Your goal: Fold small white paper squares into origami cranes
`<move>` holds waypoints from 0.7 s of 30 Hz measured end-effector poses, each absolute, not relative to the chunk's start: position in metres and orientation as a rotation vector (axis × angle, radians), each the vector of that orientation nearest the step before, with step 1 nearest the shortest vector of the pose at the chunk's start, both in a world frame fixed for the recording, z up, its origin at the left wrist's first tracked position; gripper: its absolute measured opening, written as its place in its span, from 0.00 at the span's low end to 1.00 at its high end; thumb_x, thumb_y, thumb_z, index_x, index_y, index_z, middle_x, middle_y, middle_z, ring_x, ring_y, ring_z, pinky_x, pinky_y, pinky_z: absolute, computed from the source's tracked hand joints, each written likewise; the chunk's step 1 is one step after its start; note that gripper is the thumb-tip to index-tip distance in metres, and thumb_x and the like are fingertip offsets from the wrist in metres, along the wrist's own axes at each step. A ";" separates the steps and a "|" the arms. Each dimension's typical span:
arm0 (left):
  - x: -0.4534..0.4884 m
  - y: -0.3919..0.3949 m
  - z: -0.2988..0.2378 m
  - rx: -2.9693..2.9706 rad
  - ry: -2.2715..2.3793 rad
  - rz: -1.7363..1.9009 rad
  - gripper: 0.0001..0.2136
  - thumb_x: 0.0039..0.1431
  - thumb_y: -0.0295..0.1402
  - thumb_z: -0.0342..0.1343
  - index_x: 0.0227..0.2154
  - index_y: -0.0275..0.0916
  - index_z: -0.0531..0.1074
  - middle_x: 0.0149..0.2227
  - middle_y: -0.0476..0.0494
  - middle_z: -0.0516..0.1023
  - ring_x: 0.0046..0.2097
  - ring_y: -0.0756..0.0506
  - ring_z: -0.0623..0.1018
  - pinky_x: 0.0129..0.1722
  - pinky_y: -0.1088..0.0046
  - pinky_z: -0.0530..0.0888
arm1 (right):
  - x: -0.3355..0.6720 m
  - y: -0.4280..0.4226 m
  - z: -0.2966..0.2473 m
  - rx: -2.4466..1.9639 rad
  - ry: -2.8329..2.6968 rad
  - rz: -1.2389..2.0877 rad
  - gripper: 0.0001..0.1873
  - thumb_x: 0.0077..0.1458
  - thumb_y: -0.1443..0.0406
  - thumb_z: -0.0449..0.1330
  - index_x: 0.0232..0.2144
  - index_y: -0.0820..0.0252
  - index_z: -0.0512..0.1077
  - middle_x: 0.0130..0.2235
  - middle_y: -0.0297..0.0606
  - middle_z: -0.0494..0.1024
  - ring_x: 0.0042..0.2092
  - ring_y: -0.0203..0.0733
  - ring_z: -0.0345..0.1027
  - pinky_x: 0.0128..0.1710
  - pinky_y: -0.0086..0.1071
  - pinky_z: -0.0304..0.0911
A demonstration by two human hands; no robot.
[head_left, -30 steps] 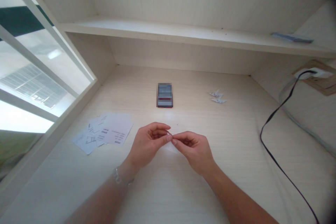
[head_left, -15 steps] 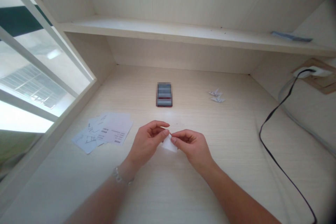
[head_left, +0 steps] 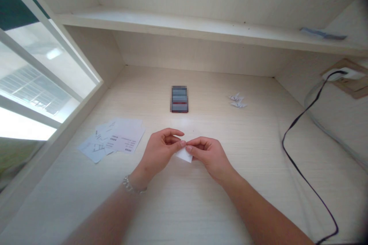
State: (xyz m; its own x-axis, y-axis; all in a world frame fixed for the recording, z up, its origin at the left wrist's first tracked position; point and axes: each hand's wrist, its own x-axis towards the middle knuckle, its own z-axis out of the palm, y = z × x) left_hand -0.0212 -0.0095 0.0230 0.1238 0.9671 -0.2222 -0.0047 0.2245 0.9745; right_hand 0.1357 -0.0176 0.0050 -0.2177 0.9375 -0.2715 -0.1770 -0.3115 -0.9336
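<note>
A small folded piece of white paper point(head_left: 184, 155) is pinched between my hands, low over the middle of the desk. My left hand point(head_left: 163, 146) grips its upper left edge between thumb and fingers, the index finger curved above. From the other side, my right hand point(head_left: 211, 157) pinches the paper's top corner, thumb in front. The two thumbs nearly meet there. Part of the paper is covered by the fingertips. Beyond the hands lies a phone point(head_left: 179, 99) with a blurred screen. To its right rest small folded paper pieces point(head_left: 238, 100) with pointed ends.
Several loose printed paper sheets point(head_left: 126, 134) overlap on the left of the desk. A black cable point(head_left: 299, 176) runs down the right side from a wall socket point(head_left: 349, 74). A shelf point(head_left: 184, 28) spans the back, with a flat bluish item point(head_left: 323, 33) on it.
The whole view has shifted slightly, so the desk items appear a little higher. My right fingers have moved slightly at the paper's top corner; both hands still hold it.
</note>
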 end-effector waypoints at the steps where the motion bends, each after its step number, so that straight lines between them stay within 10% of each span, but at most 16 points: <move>1: -0.021 -0.009 0.023 1.082 1.206 0.963 0.12 0.45 0.31 0.61 0.34 0.35 0.71 0.25 0.45 0.79 0.26 0.50 0.76 0.26 0.78 0.70 | 0.136 -0.018 0.005 -1.164 -1.025 1.664 0.09 0.40 0.64 0.66 0.27 0.62 0.76 0.26 0.36 0.77 0.26 0.34 0.68 0.26 0.29 0.64; 21: -0.020 -0.011 0.024 1.055 1.193 1.015 0.11 0.45 0.29 0.61 0.34 0.35 0.70 0.25 0.46 0.78 0.27 0.51 0.75 0.27 0.78 0.70 | 0.130 -0.021 0.005 -1.160 -1.000 1.604 0.08 0.39 0.65 0.67 0.25 0.63 0.75 0.26 0.37 0.78 0.26 0.34 0.68 0.27 0.28 0.62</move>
